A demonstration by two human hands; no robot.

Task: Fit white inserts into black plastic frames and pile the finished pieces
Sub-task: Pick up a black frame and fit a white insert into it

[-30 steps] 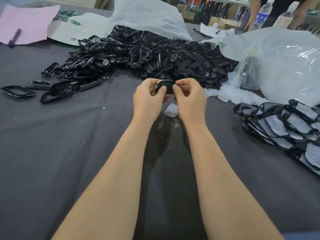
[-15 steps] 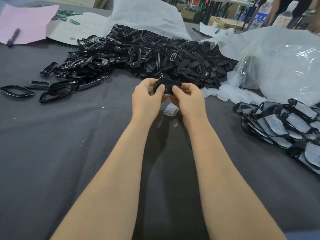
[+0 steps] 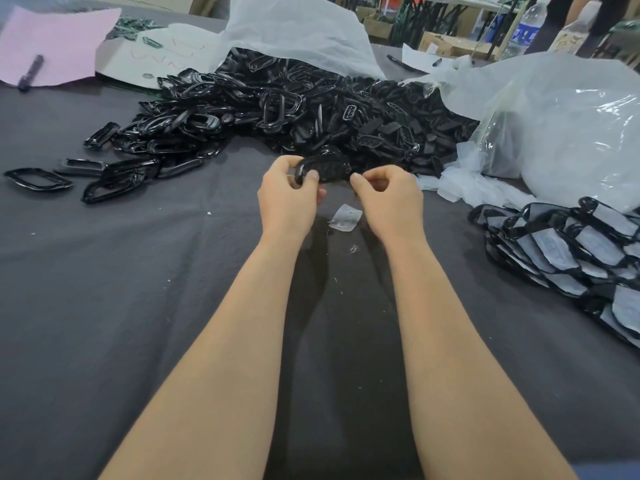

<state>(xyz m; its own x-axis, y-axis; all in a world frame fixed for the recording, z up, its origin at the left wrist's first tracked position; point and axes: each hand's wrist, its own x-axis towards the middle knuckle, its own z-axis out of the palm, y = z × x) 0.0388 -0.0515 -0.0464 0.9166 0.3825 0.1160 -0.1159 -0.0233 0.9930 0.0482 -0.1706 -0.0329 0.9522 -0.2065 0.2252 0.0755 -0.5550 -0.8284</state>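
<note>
left hand pinching black frame by its left end, right hand curled just beside right end, contact unclear, white insert on bench between hands, finished pile well apart right

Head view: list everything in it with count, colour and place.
held frame: one, black, between the hands
loose frames: large heap, black, far centre and left
insert: one, white, on the cloth below the hands
finished pieces: one pile, black and white, right edge
plastic bags: two, clear, behind and right of the heap
paper: one, pink, far left, marker on it
cloth: one, dark grey, under everything
left hand: one, grips the frame's left end
right hand: one, curled at its right end, grip unclear
</note>
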